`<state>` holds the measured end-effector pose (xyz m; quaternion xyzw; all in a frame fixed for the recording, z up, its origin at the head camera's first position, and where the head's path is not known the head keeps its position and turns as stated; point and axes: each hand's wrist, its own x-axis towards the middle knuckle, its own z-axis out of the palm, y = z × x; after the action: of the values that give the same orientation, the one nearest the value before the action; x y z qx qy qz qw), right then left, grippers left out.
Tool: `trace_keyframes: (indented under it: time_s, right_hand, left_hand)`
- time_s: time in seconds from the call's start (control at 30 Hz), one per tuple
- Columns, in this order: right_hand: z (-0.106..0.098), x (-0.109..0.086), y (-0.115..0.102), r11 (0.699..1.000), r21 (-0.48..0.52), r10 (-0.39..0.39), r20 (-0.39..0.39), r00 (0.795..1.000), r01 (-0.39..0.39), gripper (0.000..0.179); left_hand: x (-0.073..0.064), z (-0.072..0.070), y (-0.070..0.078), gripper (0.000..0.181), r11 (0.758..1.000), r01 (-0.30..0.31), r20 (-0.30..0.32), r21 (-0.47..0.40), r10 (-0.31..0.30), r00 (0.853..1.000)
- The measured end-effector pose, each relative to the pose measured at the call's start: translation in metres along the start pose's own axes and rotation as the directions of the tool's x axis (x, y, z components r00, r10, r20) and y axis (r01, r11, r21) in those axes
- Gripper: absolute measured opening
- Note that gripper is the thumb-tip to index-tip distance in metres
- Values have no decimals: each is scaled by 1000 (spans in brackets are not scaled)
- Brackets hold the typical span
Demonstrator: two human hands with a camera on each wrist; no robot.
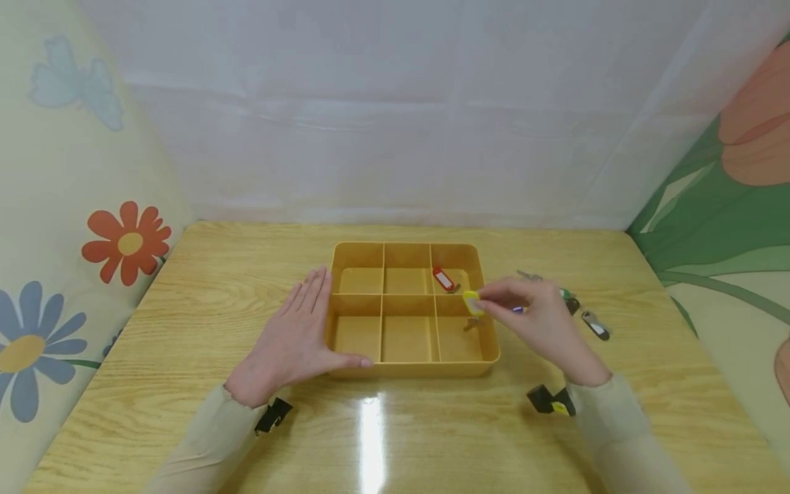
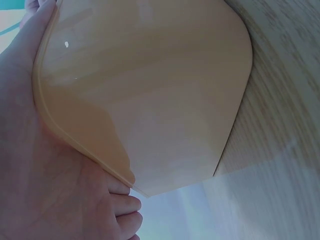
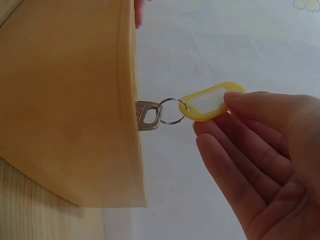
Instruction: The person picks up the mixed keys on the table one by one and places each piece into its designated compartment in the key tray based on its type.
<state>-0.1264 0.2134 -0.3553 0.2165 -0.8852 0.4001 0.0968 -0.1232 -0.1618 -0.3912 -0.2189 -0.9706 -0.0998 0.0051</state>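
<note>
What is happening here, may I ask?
A person's right hand pinches a yellow oval key tag, its metal key hanging over the near right compartment of a rectangular six-section yellow-orange tray. The left hand rests against the tray's left side. A red key tag is in the far right compartment; more key tags lie on the wooden table, right of the tray.

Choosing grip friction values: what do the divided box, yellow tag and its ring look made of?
Divided box: likely plastic, smooth with a soft sheen; evenly coloured walls, rounded corners.
Yellow tag: probably plastic, smooth; evenly coloured, rounded frame.
Ring: metal by its look, perhaps steel; thin, silvery, shiny wire.
</note>
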Motion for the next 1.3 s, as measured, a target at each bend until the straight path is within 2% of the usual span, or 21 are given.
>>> trace_keyframes:
  time_s: [0.27,0.6,0.9,1.07,1.3]
  right_hand:
    - [6,0,6,999,20,-32,14,999,32,17]
    - [11,0,8,1000,-7,-17,68,998,18,12]
    - [16,0,10,999,48,-26,100,995,21,13]
    - [17,0,12,999,30,-48,105,993,45,16]
    - [14,1,14,999,-9,-35,99,995,36,19]
  left_hand:
    - [0,1,-1,147,1000,-5,-6,3,5,1000]
    - [1,1,0,148,1000,5,6,4,-5,1000]
    - [0,1,-1,147,1000,3,10,2,-4,1000]
    - [1,1,-1,147,1000,1,8,1,-1,1000]
    - [1,1,0,147,1000,5,13,1,-5,1000]
